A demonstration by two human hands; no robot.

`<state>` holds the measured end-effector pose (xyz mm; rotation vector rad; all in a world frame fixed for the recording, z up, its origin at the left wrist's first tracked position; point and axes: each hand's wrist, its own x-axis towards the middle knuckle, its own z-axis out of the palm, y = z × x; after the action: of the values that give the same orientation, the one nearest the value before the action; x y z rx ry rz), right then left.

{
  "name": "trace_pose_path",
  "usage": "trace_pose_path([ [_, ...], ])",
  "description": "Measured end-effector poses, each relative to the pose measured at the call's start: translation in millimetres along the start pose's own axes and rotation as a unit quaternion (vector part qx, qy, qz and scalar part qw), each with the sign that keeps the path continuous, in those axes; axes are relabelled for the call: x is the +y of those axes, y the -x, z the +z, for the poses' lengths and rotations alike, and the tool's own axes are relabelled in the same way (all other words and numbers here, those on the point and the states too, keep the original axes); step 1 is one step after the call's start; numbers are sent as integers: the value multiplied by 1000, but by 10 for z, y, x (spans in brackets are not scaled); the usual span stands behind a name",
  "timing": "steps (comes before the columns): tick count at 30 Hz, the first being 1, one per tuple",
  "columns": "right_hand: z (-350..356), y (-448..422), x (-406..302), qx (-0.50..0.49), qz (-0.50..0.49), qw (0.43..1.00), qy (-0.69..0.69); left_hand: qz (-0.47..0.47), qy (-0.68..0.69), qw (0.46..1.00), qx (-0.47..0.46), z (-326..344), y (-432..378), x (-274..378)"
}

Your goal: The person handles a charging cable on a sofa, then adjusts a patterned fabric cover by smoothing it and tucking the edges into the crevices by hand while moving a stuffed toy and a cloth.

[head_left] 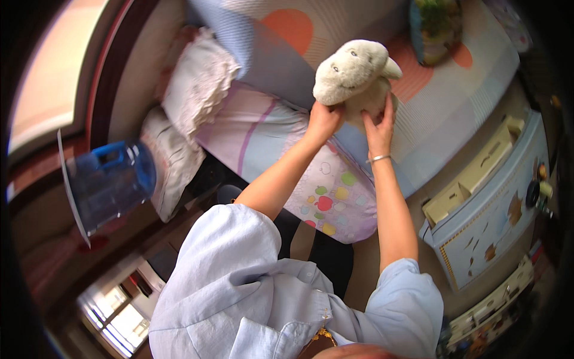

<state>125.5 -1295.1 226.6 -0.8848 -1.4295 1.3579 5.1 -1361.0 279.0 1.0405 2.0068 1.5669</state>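
A cream plush toy animal [352, 72] with small eyes and a stitched smile is held out before me, over a mattress with a patterned cover [430, 130]. My left hand [325, 120] grips the underside of the toy on its left, with the fingers partly hidden by the plush head. On the other side, my right hand [381, 128] clasps the lower body between thumb and fingers. Beneath my forearms lies a pastel quilt with a fruit print [329, 202].
Pillows with ruffled edges [202, 85] lie at the left, near a large blue plastic water bottle [112, 179]. A printed cushion [435, 31] rests at the far right of the bed. A light-blue cabinet with leaf prints [493, 224] stands right, cream trays [475, 170] beside its top.
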Motion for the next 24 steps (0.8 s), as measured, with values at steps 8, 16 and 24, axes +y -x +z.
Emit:
trace_pose_path([
  [8,792,718,-1586,-100,-104,989,-38,37,81,990,109,-1350,678,1310],
  [16,1993,835,-2626,-207,-136,963,-109,101,-24,966,236,-2805,458,1953],
  [24,3105,591,-2670,-214,-108,961,-136,130,-43,963,230,-3719,-306,1769],
])
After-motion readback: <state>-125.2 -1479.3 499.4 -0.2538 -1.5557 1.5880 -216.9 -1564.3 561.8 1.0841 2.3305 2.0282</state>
